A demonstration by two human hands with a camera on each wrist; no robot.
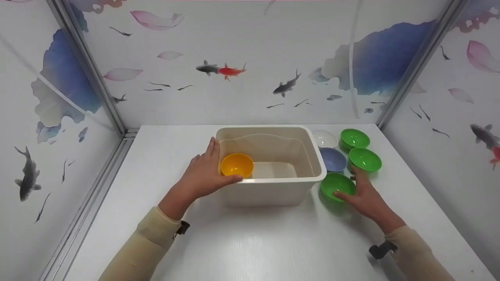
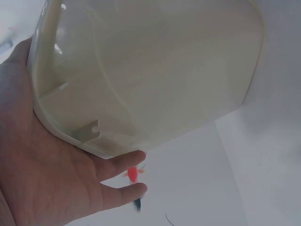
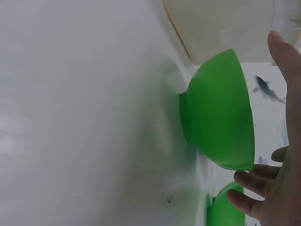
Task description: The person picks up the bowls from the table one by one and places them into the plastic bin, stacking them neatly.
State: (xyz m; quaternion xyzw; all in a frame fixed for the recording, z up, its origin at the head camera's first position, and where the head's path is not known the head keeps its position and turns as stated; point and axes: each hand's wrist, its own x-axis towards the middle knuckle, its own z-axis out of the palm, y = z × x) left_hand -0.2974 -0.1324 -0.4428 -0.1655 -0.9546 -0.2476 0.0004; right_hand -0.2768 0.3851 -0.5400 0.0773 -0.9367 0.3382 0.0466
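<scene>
A cream plastic bin [image 1: 265,195] stands on the table, with a yellow-orange bowl [image 1: 236,162] in its left part. My left hand [image 1: 201,175] rests against the bin's front-left corner, thumb along the front rim and fingers extended by the left side. In the left wrist view, the palm lies against the rim of the bin [image 2: 164,80]. At the bin's right, my right hand [image 1: 369,199] is spread over the nearest green bowl [image 1: 331,186], thumb and fingers apart. The right wrist view shows this green bowl [image 3: 218,108] upright on the table, not gripped.
Behind the nearest bowl are a blue-purple bowl [image 1: 333,159], a clear or white bowl [image 1: 325,138] and two more green bowls, one in the middle [image 1: 365,159] and one at the back [image 1: 354,138]. Patterned wall panels [image 1: 250,47] enclose the white table [image 1: 250,246] at the back and sides.
</scene>
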